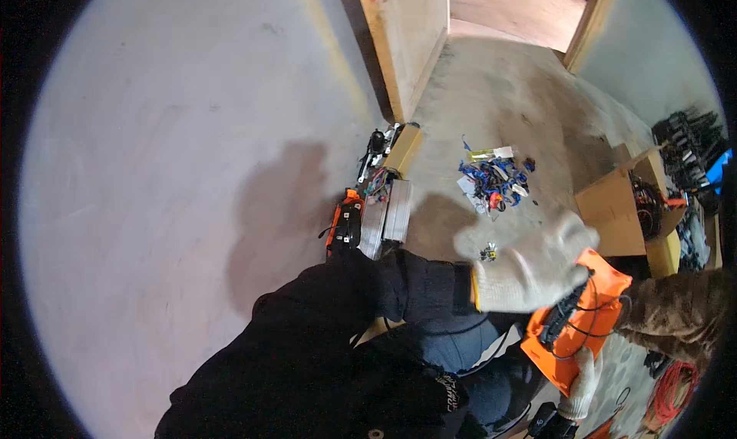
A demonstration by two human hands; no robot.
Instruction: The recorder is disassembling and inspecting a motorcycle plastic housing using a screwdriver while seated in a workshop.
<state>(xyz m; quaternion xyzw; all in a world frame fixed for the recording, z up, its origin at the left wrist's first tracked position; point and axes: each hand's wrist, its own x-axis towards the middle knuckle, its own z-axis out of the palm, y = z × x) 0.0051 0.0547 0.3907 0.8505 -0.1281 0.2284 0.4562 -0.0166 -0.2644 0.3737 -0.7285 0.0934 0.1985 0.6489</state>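
An orange plastic shell [564,366] is held tilted at the right, with a black elongated part [564,312] on it and a thin black cable looping across. My right hand [585,384], in a white knit glove, grips the shell's lower edge. Reaching over from the left, my left hand [530,266] wears the same kind of glove with a yellow cuff edge. Its fingers are curled at the upper end of the black part, and what they pinch is hidden. The left hand looks slightly smeared by motion.
Blue wires and scraps [499,179] lie heaped on the floor ahead. Silver metal cases [396,212] and an orange-black part [349,220] line the wall at left. At right stand an open cardboard box [614,212], black parts [687,151], a brown furry surface [675,316] and a red cable coil [672,397].
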